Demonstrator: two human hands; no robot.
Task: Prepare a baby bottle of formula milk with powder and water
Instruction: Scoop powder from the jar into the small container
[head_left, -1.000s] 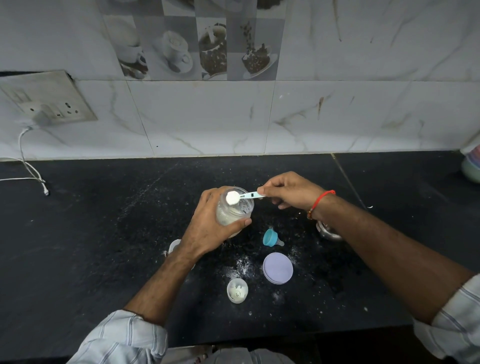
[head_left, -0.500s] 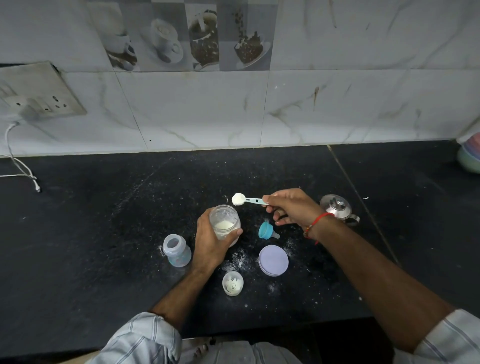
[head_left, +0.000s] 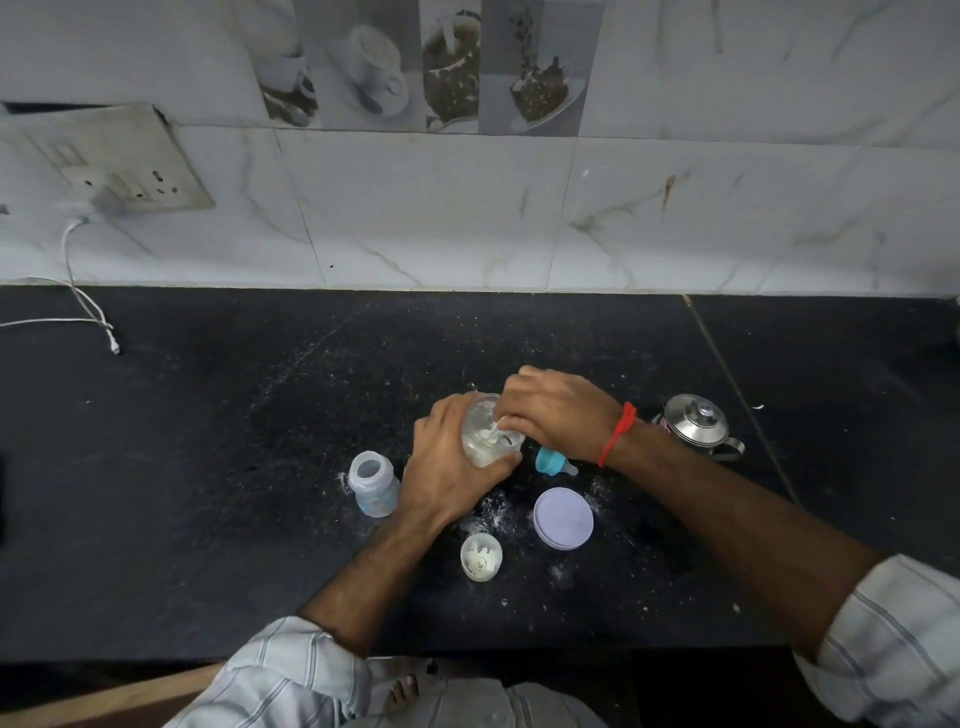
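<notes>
A black stone bench (head_left: 208, 493) dusted with spilled white powder runs under a marbled tile wall. Nearest lie a small clear cap (head_left: 481, 557) and a lilac lid (head_left: 563, 518). Beyond them the open baby bottle (head_left: 374, 484) stands upright, just left of the left hand (head_left: 447, 467), which grips the powder jar (head_left: 485, 434). The right hand (head_left: 558, 410) pinches a scoop (head_left: 500, 430) inside the jar. A blue teat (head_left: 551, 461) and steel pot (head_left: 698, 427) sit to the right.

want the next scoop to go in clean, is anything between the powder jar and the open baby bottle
Only the left hand, which grips the powder jar and fills the gap toward the baby bottle on its left. The bottle's mouth is open and uncovered. The right hand holds the scoop inside the jar.
</notes>
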